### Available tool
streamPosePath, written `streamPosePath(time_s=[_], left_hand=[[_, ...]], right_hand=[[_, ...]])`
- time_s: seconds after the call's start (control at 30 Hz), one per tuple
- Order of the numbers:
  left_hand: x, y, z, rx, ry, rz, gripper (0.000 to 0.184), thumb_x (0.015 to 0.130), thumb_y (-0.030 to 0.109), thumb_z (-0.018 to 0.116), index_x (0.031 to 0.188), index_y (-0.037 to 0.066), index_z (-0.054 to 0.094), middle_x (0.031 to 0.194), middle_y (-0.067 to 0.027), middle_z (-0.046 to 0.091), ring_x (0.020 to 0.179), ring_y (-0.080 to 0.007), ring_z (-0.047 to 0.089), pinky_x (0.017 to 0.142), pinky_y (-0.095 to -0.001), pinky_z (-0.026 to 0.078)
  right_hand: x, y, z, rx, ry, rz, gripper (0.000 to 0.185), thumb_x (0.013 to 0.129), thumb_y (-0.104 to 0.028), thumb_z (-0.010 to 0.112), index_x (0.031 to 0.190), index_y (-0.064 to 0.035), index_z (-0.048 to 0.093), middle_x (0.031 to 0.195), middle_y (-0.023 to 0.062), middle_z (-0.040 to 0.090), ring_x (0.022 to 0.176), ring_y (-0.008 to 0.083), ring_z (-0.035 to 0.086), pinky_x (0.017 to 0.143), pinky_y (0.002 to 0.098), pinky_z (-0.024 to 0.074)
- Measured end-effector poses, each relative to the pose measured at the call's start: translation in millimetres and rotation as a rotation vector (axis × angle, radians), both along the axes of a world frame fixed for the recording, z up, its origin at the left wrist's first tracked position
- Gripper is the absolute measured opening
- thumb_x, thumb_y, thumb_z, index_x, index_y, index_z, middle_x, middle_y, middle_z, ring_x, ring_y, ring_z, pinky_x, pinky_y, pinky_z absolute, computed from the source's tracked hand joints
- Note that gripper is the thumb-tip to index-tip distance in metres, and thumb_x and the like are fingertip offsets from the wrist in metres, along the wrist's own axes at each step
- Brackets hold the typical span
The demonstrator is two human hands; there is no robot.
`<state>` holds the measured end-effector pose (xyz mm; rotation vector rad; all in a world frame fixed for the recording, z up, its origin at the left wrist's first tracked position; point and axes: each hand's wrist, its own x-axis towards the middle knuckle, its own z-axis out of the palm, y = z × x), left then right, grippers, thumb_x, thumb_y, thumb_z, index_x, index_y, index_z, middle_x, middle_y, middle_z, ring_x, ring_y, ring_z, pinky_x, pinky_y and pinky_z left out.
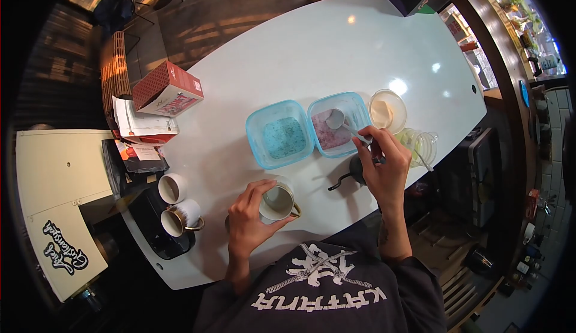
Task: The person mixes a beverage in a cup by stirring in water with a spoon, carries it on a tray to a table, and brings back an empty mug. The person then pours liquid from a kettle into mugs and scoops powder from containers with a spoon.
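Note:
My left hand [247, 216] is wrapped round a pale mug [277, 203], its mouth facing up toward the camera. A white substance or bare lining shows inside; I cannot tell which. My right hand [387, 164] grips the handle of a small ladle [335, 118]. The ladle's bowl is over a clear tub with a blue rim [324, 150], which holds a pinkish crushed or frothy substance [331, 135]. Left of it stands a matching tub [257, 153] with a turquoise substance [285, 139]. Beneath my right hand, a black object with a curved handle [343, 181] is partly hidden.
At the right are a round container with cream-coloured contents [382, 113] and a glass jar [427, 144] holding something green. Two mugs [172, 188] stand by a black tray [147, 216] at left. Behind them are papers [141, 122] and a red box [170, 93].

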<state>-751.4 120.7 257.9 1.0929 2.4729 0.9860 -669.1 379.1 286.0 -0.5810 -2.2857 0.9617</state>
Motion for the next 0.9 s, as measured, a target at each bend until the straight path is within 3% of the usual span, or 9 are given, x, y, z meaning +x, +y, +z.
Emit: streamPosePath(time_s=[0.27, 0.9], left_hand=[[0.3, -0.2, -2.3, 0.007, 0.013, 0.003, 0.078, 0.055, 0.028, 0.097, 0.119, 0.007, 0.059, 0.113, -0.0098, 0.067, 0.099, -0.0309, 0.070, 0.082, -0.0413, 0.058], [0.8, 0.6, -0.3, -0.014, 0.006, 0.009, 0.078, 0.055, 0.029, 0.097, 0.119, 0.007, 0.059, 0.113, -0.0097, 0.066, 0.099, -0.0309, 0.069, 0.083, -0.0413, 0.058]], right_hand=[[1.3, -0.6, 3.2, -0.051, -0.060, 0.006, 0.020, 0.083, 0.000, 0.074, 0.102, -0.0012, 0.067, 0.075, 0.0076, 0.061, 0.053, 0.0148, 0.050, 0.050, 0.0297, 0.0389], [10.0, 0.0, 12.0, -0.045, 0.046, -0.028, 0.022, 0.085, 0.006, 0.069, 0.105, -0.0011, 0.066, 0.072, 0.0068, 0.056, 0.052, 0.0128, 0.048, 0.050, 0.0291, 0.0378]])
